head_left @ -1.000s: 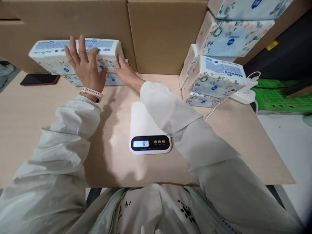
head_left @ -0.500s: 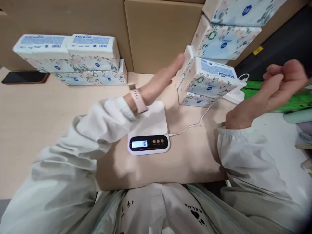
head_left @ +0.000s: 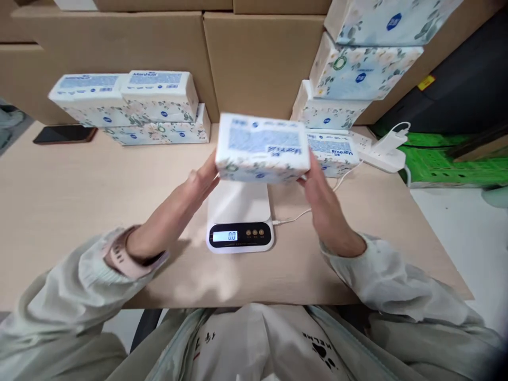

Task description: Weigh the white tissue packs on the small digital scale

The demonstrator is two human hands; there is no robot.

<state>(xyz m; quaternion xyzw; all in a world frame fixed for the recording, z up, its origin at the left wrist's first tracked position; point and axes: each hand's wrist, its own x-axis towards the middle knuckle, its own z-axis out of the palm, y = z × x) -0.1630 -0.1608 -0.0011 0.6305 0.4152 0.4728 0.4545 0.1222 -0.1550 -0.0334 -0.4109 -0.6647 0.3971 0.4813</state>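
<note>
We had the tissue pack (head_left: pixel 262 151) clasped between left hand (head_left: pixel 192 190) and right hand (head_left: pixel 326 206) above the scale (head_left: pixel 240 209), lettered side up, long axis left-to-right, lifted off the right-hand stack (head_left: pixel 335 151)!

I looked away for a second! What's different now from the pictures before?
The left hand and right hand let go of the left stack and went right. Now they hold a pack between them, lifted off the right pile and moved left toward the scale. The scale's number dropped to 0.0. The left stack, the phone and the scale itself stayed put.
</note>
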